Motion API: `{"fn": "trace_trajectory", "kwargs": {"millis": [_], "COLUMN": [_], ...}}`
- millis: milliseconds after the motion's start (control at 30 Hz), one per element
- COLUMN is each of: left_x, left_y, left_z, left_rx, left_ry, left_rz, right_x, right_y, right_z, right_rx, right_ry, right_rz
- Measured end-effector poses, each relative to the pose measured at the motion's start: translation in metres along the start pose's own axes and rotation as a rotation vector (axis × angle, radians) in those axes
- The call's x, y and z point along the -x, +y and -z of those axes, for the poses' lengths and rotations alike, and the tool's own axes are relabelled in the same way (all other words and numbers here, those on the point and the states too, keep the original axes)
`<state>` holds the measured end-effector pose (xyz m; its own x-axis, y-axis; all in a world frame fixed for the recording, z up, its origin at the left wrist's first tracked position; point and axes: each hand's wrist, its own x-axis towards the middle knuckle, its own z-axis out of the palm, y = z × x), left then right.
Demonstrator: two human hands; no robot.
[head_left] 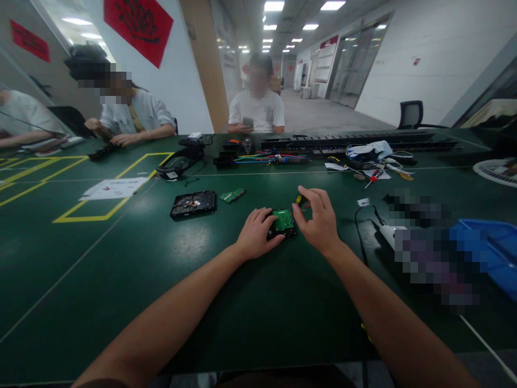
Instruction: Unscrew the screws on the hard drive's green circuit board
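Hard drive (284, 222): left part hidden under left hand (258, 234). Yellow-and-black tool (299, 199): partly hidden by right hand (320, 222), kind unclear. Blue tray (496, 245): cut by right edge. Far-left person (26, 116): cut by left edge. Paper sheet (113, 188): print too small.

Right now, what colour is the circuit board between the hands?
Green; the circuit board shows best in the head view.

**Peripheral Objects**

Beyond and left of the left grip (258, 235), a printed sheet (114, 188) lies across yellow tape (81, 220) on the desk (161, 302); a black headset (183, 160) lies less far left. Straight beyond the left grip, coloured cables (256, 159) lie before a seated person (256, 105). Right of the right grip (318, 221) are a blue tray (501, 242) and round white basket (484, 174); farther beyond, an office chair (411, 114).
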<state>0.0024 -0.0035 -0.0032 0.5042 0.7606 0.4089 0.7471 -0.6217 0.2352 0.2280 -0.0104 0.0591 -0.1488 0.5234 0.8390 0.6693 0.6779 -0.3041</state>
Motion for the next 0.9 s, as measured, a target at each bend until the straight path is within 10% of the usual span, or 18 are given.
{"fn": "trace_trajectory", "kwargs": {"millis": [900], "left_x": [-0.0002], "left_y": [0.0012], "left_z": [0.0028], "left_rx": [0.026], "left_ry": [0.002], "left_rz": [0.000], "right_x": [-0.0052], "right_y": [-0.0032], "right_z": [0.0059], "right_rx": [0.009], "right_ry": [0.055], "right_rz": [-0.011]}}
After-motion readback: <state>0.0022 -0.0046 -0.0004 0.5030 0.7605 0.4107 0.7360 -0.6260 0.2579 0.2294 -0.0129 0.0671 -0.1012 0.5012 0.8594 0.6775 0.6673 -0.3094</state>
